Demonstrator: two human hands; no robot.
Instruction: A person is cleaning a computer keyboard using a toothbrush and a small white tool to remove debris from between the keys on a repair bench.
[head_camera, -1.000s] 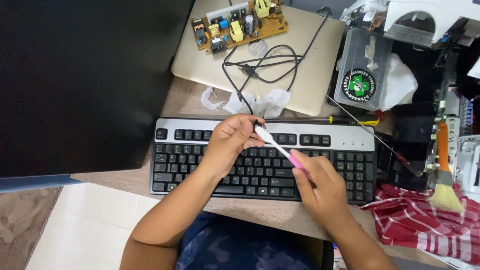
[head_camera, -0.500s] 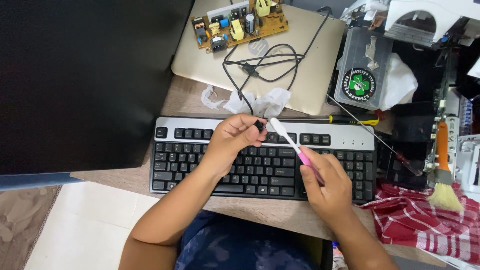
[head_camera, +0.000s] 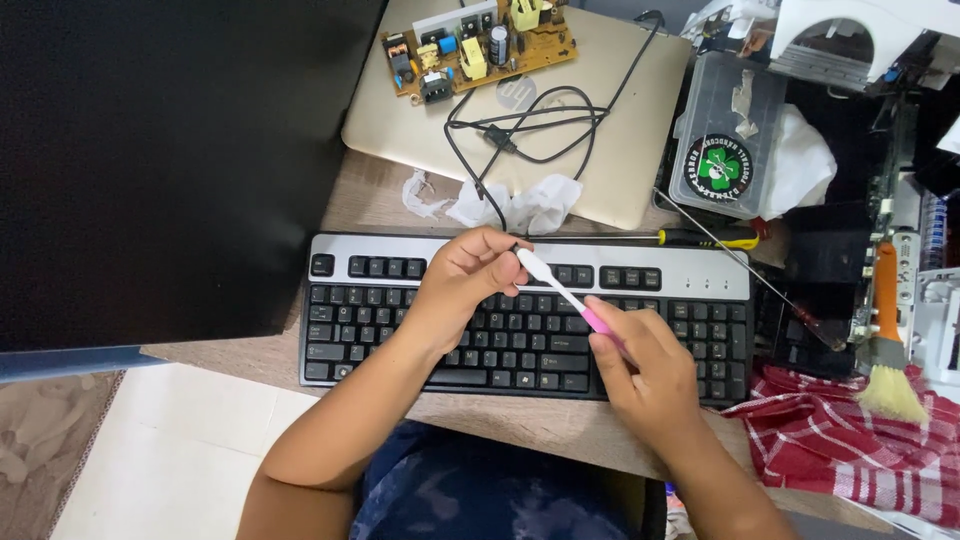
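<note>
Gripping a toothbrush (head_camera: 562, 292) by its pink handle, right hand (head_camera: 640, 370) has fingers closed round it; the white head angles up toward 10 o'clock over the keyboard (head_camera: 400, 330). Left hand (head_camera: 465, 285) sits on the upper key rows, fingers curled at the brush head; can't tell if they pinch it. Tissue (head_camera: 520, 205) at 12 o'clock of the keyboard, laptop (head_camera: 620, 150) beyond it with a circuit board (head_camera: 480, 45) and cable (head_camera: 530, 125) on top. Screwdriver (head_camera: 700, 238) at 1 o'clock, cloth (head_camera: 850, 440) and brush (head_camera: 885, 340) at 3 o'clock.
</note>
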